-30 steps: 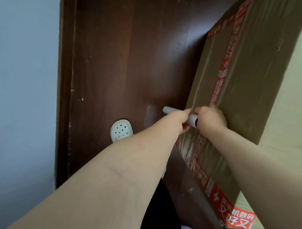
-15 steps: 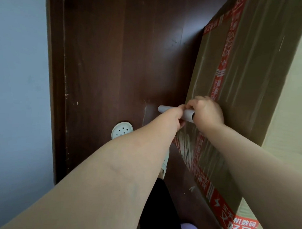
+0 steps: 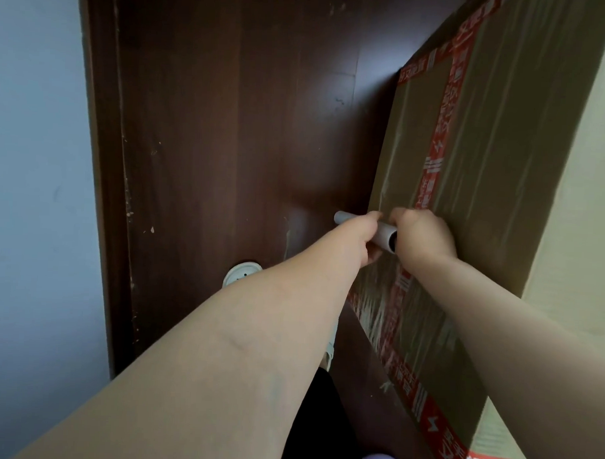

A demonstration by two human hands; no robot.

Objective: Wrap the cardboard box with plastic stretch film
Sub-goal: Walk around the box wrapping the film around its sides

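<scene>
Against the left edge of the cardboard box [image 3: 502,150], head view: stretch film roll [image 3: 385,236] held two-handed, grip of the left hand [image 3: 366,235] curled round its middle, that of the right hand [image 3: 424,237] round the near end. Carried slightly farther along the box than a second ago, laying more plastic film [image 3: 377,311].

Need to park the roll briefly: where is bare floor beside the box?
Bare dark floor runs between the blue wall and the cardboard box, beyond the white shoe. Crowded at the box's edge: left hand and right hand hold the film roll there.
</scene>
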